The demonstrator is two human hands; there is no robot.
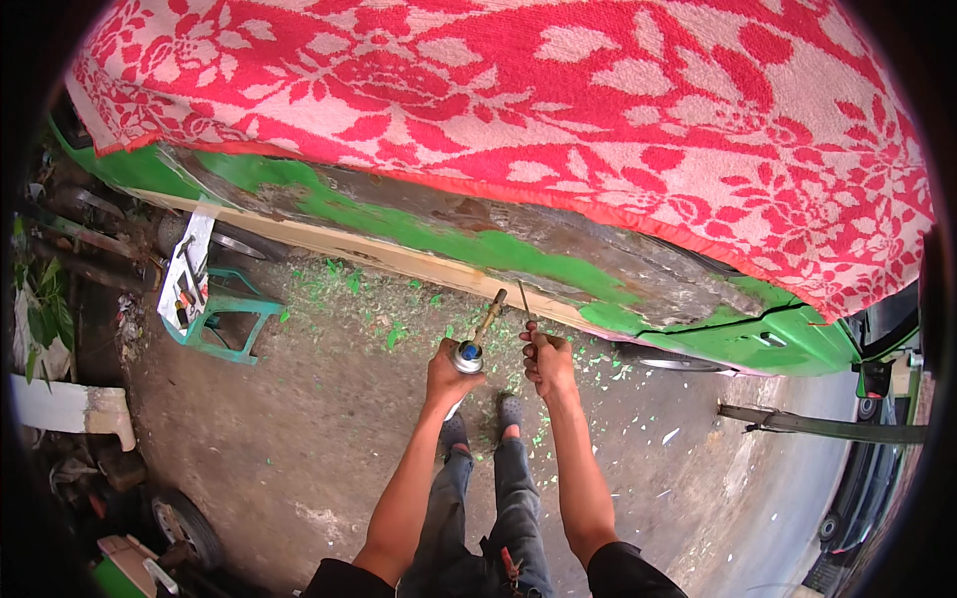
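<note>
My left hand (449, 377) is wrapped round a blowtorch (488, 318), a small canister with a blue knob and a brass-coloured nozzle pointed at the car's lower side. No flame can be made out. In my right hand (548, 363) is a thin-bladed tool (523, 296), its tip close to the beige sill strip (399, 261); whether it touches cannot be told. Above the strip runs the green car (439, 236), its paint partly stripped to a brown-grey surface. Green paint flakes (395, 334) litter the ground near the car.
A red and pale floral cloth (498, 95) covers the car's upper part. To the left stands a teal stool (227, 317) with hand tools on a white sheet. A loose wheel (187, 528) lies lower left; a post (817, 424) juts in at right.
</note>
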